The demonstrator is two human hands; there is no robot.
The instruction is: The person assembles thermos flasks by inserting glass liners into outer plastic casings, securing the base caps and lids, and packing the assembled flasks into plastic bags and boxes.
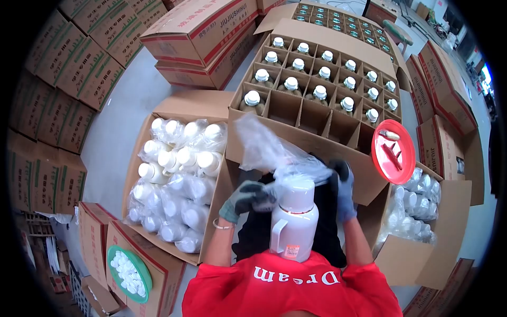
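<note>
A white vacuum jug (293,232) with a side handle and an orange label is in front of my red shirt; what supports it is hidden. A clear plastic bag (303,168), blurred by motion, spreads above the jug's lid between my hands. My left hand (244,201), in a grey-green glove with dark fingers, is closed beside the lid, gripping gathered plastic. My right hand (343,185), in a grey-blue glove, curls at the bag's right end; its fingertips are partly hidden and smeared.
Ahead stands a divided carton (248,129) of white-capped bottles, its nearest compartments without bottles. A carton (158,113) of plastic-wrapped white jugs is at left, another open carton (438,238) at right. A red plate (388,166) holds small tools; a green bowl (148,280) holds white caps.
</note>
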